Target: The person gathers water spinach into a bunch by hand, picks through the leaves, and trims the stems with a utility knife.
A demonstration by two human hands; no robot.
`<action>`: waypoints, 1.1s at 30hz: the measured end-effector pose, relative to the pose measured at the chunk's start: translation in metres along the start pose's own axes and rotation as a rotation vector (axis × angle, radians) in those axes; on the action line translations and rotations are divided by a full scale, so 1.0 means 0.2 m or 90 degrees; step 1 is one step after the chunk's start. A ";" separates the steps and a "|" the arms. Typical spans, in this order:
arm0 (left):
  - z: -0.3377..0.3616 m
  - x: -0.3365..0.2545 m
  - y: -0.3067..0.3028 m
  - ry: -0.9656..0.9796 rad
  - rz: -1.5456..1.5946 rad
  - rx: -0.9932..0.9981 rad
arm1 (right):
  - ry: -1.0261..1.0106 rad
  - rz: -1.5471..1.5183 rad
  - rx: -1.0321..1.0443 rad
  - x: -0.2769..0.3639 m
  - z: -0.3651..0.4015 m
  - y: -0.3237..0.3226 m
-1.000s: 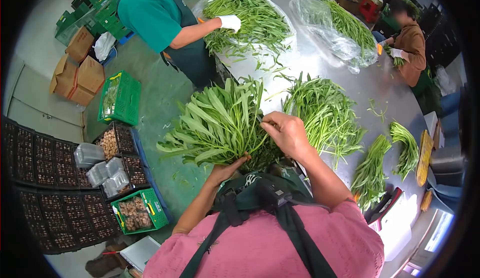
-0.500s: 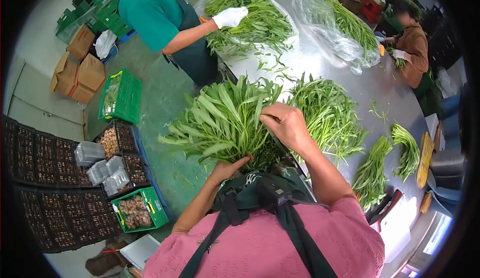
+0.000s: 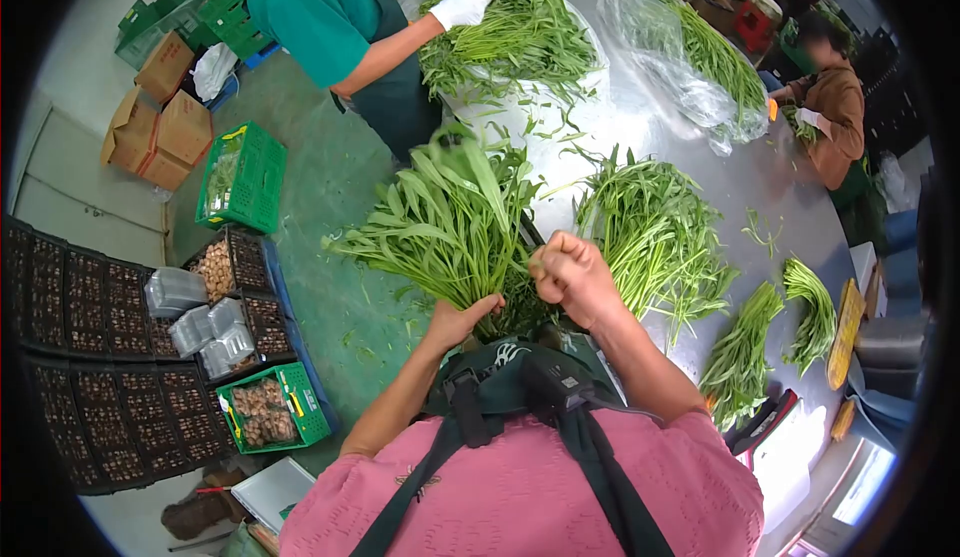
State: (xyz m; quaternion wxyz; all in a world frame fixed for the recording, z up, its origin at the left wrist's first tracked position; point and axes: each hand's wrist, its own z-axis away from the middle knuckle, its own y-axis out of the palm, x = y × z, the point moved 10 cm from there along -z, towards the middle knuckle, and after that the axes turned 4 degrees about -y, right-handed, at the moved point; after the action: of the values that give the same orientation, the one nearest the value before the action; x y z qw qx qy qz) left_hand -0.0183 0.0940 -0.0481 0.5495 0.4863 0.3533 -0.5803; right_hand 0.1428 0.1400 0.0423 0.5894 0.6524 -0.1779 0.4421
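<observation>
A bunch of water spinach [image 3: 440,222] beside the counter [image 3: 735,182], its long axis running forward and slightly left from stems clasped in the left hand [image 3: 466,319]. The right hand [image 3: 578,282], fingers curled, lies just right of the stems; whether it holds anything cannot be told.

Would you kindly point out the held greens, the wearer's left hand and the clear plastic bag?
Held greens [image 3: 445,222], head view: on the leaves, mid-bunch.
Left hand [image 3: 461,321], head view: on the middle of the hand.
Clear plastic bag [image 3: 664,75], head view: on its crumpled side.
</observation>
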 end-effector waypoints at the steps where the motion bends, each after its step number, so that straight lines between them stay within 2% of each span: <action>1: 0.00 0.01 0.00 -0.002 0.001 0.002 | 0.022 -0.059 -0.059 0.00 -0.01 -0.06; 2: 0.01 0.02 -0.02 -0.010 -0.029 -0.009 | 0.043 -0.118 -0.117 -0.01 -0.02 -0.11; 4: 0.01 0.04 -0.04 -0.019 -0.059 -0.021 | -0.154 -0.028 -0.194 0.22 -0.02 -0.21; 6: 0.01 0.06 -0.06 -0.019 -0.063 -0.033 | -0.263 0.101 -0.212 0.40 0.00 -0.26; 7: 0.02 0.06 -0.07 -0.020 -0.064 -0.036 | -0.262 0.100 -0.210 0.41 0.01 -0.26; 9: 0.02 0.06 -0.09 -0.011 0.007 -0.041 | -0.128 0.058 -0.114 0.31 -0.01 -0.20; 12: 0.02 0.06 -0.11 0.006 0.042 -0.037 | -0.013 0.117 -0.053 0.03 0.01 -0.18; 14: 0.02 0.06 -0.13 0.005 0.031 -0.057 | 0.012 0.570 -0.010 -0.11 0.02 -0.15; 15: 0.02 0.06 -0.14 0.004 0.020 -0.071 | -0.182 1.024 0.031 -0.08 0.05 -0.06; 18: 0.01 0.07 -0.18 0.047 -0.058 -0.085 | -0.163 0.998 0.075 -0.16 0.05 -0.06; 19: 0.02 0.10 -0.20 0.009 -0.110 -0.104 | -0.088 0.929 0.100 -0.18 0.05 -0.07; 20: 0.02 0.10 -0.21 0.012 -0.109 -0.115 | -0.092 0.929 0.112 -0.19 0.04 -0.07; 22: 0.03 0.01 -0.24 0.230 -0.369 -0.215 | -0.123 0.963 0.095 -0.18 0.05 -0.08; 23: 0.06 0.07 -0.28 0.425 -0.550 -0.311 | -0.108 0.983 0.094 -0.18 0.05 -0.09; 25: 0.02 0.18 -0.38 0.379 -0.589 -0.312 | -0.086 1.016 0.118 -0.20 0.06 -0.11; 28: -0.03 0.29 -0.56 0.236 -0.596 -0.278 | -0.038 1.051 0.165 -0.26 0.09 -0.14; 33: -0.05 0.38 -0.73 0.102 -0.514 -0.274 | -0.011 1.063 0.245 -0.38 0.15 -0.20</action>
State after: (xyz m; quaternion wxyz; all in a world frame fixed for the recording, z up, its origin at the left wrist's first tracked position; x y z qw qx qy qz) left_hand -0.1547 0.1025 -0.1410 0.3391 0.2275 0.6681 -0.6220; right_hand 0.1424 0.0994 -0.0384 -0.0521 0.3995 -0.5265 0.7487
